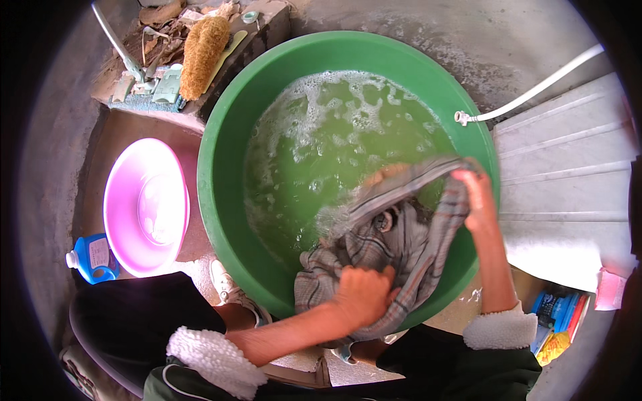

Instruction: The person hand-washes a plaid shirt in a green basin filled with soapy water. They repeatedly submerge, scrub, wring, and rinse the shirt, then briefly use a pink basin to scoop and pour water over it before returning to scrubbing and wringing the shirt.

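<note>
Biggest: green tub (217, 200), round, w/ cloudy greenish water (314, 154) in it & white suds in patches, mostly toward the far side. R of it, a pale ribbed slab (562, 174).

Next, plaid cloth (428, 250): grey-brown w/ dark & thin reddish lines, bunched up, deep folds, looks wet. It's at the tub's near R side, lower part over the near rim, upper part raised in a loop; upper edge blurred, w/ splashing water just beside it. Can't tell what kind of garment, if any.

Pink basin (127, 200) is L of tub, tilted, shiny inside.

L hand (364, 294): fingers curled in, closed on the cloth's near folds. R hand (476, 197): bent round the raised loop, gripping it; fingertips partly blurred. Both sleeves end in white fleecy cuffs (217, 361).

Smaller: tan bristly brush (204, 57) top L, blue bottle (97, 257) w/ white cap by basin, white hose (535, 90) w/ end fitting nr tub rim.
</note>
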Demonstrator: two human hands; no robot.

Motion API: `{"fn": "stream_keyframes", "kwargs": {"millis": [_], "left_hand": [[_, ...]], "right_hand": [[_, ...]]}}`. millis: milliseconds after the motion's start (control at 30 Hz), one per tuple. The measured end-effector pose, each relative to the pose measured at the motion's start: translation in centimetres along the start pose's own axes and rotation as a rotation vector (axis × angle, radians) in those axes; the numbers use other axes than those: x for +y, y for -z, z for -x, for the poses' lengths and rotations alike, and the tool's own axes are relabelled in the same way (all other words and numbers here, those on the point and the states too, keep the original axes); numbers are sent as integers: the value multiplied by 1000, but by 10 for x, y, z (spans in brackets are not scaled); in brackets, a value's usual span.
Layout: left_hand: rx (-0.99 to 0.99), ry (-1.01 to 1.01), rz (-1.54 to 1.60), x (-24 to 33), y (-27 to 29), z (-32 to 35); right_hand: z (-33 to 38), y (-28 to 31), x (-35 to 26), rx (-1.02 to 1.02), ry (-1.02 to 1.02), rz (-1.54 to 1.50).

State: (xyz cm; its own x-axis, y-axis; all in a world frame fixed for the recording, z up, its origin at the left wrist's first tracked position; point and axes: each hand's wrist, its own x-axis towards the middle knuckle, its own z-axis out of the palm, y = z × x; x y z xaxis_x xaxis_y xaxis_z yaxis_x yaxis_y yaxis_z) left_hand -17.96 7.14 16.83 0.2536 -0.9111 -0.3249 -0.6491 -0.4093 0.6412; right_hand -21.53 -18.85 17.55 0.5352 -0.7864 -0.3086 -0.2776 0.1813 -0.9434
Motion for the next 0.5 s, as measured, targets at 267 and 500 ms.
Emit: {"fn": "stream_keyframes", "kwargs": {"millis": [267, 500], "left_hand": [[203, 116, 77, -15, 72, 0], [404, 312, 19, -86, 71, -26]], "right_hand": [[11, 33, -63, -107, 174, -272], [-7, 6, 4, -517, 19, 94]]}}
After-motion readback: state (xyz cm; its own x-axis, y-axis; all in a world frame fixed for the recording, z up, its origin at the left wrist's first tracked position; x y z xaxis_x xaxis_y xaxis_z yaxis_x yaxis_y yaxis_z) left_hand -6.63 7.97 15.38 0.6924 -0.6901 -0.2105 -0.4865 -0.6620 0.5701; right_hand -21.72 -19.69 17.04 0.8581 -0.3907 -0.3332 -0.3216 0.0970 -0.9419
